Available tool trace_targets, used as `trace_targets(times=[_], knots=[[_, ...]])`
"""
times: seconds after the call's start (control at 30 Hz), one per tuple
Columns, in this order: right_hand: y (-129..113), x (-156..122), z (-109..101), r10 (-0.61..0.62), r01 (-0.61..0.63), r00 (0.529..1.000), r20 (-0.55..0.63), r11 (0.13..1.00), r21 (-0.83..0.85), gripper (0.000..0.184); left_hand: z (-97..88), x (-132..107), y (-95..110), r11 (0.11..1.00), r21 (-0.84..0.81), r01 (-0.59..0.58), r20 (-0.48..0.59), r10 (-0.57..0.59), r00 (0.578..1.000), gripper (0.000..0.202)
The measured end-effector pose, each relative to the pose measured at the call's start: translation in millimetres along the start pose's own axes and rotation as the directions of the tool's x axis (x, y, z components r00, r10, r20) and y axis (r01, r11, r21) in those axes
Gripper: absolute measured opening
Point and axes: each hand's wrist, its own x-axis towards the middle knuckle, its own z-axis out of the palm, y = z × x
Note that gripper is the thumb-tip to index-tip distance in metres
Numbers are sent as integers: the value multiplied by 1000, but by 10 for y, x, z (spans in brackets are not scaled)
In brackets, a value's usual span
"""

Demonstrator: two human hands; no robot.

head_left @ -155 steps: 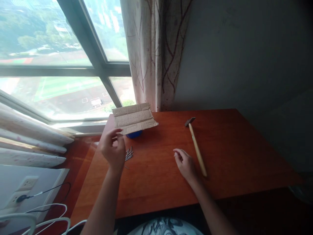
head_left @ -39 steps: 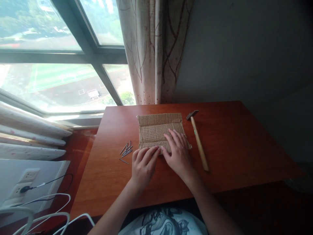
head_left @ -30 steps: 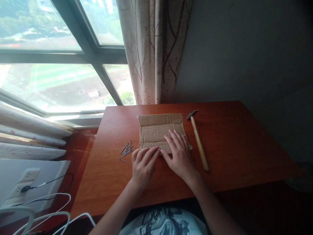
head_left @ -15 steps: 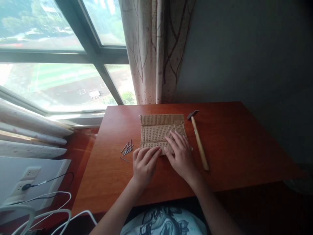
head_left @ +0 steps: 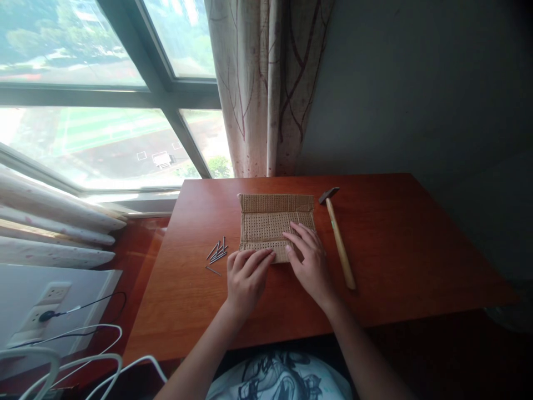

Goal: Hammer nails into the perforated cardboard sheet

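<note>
A tan sheet full of small holes (head_left: 266,225), which looks like cardboard, lies creased into panels on the table. My left hand (head_left: 247,278) is closed at its near left edge, fingertips bent over the border and thumb close to the index finger. Over the right part of the sheet, my right hand (head_left: 310,266) lies with its fingers spread, the tips touching the surface. Several loose nails (head_left: 217,253) rest left of the sheet. A hammer (head_left: 340,244) with a wooden handle and dark head is on the right, apart from my right hand.
The reddish-brown wooden table (head_left: 400,239) has its near edge in front of my body. Behind it hang a patterned curtain (head_left: 254,111) and a window frame (head_left: 162,94). Low on the left are a wall socket (head_left: 37,322) and white cables (head_left: 83,364).
My right hand has shifted slightly, its thumb lifting a little up and right along the sheet. My left hand keeps its place; nails and hammer lie as before.
</note>
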Motion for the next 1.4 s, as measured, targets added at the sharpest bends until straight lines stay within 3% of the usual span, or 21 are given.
trace_targets(times=[0.2, 0.47, 0.67, 0.83, 0.97, 1.07, 1.2, 1.3, 1.4], knots=[[-11, 3, 39, 18, -18, 1000, -20, 999, 37, 35, 7, 4, 17, 1000, -13, 20, -20, -20, 1000, 32], [-1, -10, 1, -38, 40, 999, 19, 996, -84, 37, -35, 65, 85, 999, -8, 39, -40, -39, 998, 26], [-13, -38, -24, -42, 45, 999, 29, 992, -115, 40, -68, 55, 104, 998, -22, 52, 24, -51, 998, 30], [-1, -43, -17, -40, 42, 999, 24, 993, -114, 40, -228, -3, 69, 996, -73, 48, -18, -49, 999, 35], [-4, -41, -26, -36, 40, 999, 33, 991, -127, 40, -468, -95, -150, 988, 1, 156, -10, -156, 988, 28], [-22, -36, -40, -31, 37, 999, 41, 990, -139, 40, -644, -179, -428, 925, 138, 354, 47, -363, 931, 22], [-42, -28, -53, -23, 31, 998, 58, 988, -153, 39, -753, -201, -736, 805, 296, 514, 199, -578, 791, 27], [-47, -25, -54, -23, 31, 998, 56, 987, -159, 39, -717, -99, -801, 742, 384, 549, 282, -661, 696, 28], [-54, -23, -56, -22, 31, 998, 56, 986, -166, 39, -645, 40, -758, 720, 469, 512, 325, -680, 657, 29]])
